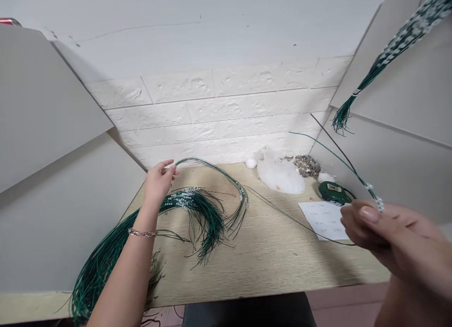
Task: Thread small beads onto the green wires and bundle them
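My left hand (158,181) is at the back left of the table, its fingertips pinched on the end of a few thin green wires (219,169). These arc to the right and down, with small clear white beads along their far part. Below that hand and forearm lies a thick bundle of green beaded wires (106,244), curving to the left edge of the table. My right hand (391,237), raised at the right, is closed around a green beaded strand (369,188). Two wire ends stick up from it, and a thin dark wire runs left from the fist.
A green tape measure (332,193) and a paper with handwriting (319,219) lie near the right hand. A white pad (280,174) and a pile of small beads (307,166) sit by the wall. Another beaded bundle (399,47) hangs upper right. Grey panels (52,233) flank the table.
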Action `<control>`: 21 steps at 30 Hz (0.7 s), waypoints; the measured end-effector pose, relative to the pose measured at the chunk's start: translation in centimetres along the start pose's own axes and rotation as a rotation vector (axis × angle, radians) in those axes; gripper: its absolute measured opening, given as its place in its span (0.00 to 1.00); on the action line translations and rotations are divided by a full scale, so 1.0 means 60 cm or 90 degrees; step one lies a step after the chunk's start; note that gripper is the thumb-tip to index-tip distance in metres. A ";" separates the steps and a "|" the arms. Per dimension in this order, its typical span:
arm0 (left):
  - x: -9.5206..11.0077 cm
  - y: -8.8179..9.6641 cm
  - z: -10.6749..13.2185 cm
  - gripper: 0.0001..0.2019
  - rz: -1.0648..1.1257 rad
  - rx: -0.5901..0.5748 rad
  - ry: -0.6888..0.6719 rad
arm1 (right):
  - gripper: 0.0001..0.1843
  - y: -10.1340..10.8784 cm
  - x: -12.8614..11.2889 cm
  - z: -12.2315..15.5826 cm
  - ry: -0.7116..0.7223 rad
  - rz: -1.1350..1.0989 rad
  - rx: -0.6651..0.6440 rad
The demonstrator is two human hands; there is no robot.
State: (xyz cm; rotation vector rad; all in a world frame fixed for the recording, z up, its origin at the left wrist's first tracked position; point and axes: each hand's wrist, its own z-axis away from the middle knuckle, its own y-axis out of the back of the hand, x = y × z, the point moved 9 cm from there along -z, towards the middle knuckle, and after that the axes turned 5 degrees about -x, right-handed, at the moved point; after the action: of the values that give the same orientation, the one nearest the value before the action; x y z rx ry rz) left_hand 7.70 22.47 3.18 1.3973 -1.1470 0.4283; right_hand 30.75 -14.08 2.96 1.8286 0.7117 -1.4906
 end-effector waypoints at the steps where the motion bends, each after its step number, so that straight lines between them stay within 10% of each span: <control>1: -0.015 0.006 0.000 0.22 -0.022 -0.005 0.011 | 0.26 -0.009 0.003 -0.001 -0.007 -0.021 -0.016; 9: -0.114 -0.035 0.030 0.18 0.011 -0.237 0.185 | 0.25 -0.006 0.054 -0.002 -0.046 -0.100 0.010; 21: -0.057 -0.065 0.103 0.20 -0.048 -0.291 0.063 | 0.24 0.006 0.086 0.012 -0.056 -0.102 0.016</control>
State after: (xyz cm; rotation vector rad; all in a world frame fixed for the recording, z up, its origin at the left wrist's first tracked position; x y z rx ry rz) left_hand 7.10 17.36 -3.06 1.0042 -1.0285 0.1627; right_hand 31.59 -14.87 -2.14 1.7469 0.8161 -1.6780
